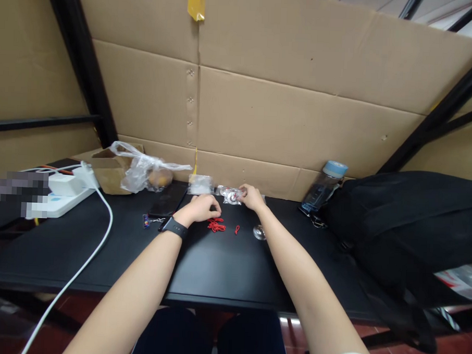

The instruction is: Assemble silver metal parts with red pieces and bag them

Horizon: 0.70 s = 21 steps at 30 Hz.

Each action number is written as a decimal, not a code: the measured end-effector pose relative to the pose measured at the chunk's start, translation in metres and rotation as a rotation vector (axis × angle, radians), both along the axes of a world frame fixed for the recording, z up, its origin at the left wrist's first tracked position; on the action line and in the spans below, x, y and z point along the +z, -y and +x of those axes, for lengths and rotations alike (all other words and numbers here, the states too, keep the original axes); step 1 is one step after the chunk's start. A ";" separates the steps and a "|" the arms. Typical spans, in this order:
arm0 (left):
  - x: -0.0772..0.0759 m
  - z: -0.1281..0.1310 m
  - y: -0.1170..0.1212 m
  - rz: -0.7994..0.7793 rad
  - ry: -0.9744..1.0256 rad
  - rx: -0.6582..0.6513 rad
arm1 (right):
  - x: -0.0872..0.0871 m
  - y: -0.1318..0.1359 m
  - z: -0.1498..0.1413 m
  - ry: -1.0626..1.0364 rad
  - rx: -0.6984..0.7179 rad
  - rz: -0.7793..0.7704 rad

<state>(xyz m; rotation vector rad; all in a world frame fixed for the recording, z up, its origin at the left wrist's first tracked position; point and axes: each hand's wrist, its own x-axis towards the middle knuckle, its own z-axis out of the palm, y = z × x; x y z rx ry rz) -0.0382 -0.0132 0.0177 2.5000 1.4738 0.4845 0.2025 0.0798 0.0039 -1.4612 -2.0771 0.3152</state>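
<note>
My left hand (201,208), with a black watch on its wrist, rests on the black table (216,259), fingers curled over a small heap of red cords (216,225). One single red cord (237,230) lies to the right of the heap. My right hand (252,196) reaches farther back, its fingers pinched on a small clear plastic packet (231,196) with a round silvery piece inside. Another clear packet (200,185) lies just left of that. A small clear round object (259,232) sits beside my right forearm.
A dark phone (167,200) and a small keychain (148,220) lie left of my hand. Behind them are a plastic bag with fruit (150,173), a paper bag (109,174), a white power strip (61,198) with cable. A water bottle (323,187) and black backpack (406,226) fill the right. Cardboard walls the back.
</note>
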 end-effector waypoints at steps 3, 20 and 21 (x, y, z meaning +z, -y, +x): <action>0.002 0.005 0.003 -0.033 0.008 -0.052 | -0.001 -0.001 -0.004 0.010 -0.019 0.011; -0.006 0.021 0.007 0.090 -0.010 0.011 | 0.024 0.103 0.083 0.178 0.343 -0.341; -0.005 0.022 0.007 0.097 -0.009 0.014 | 0.023 0.102 0.083 0.179 0.350 -0.342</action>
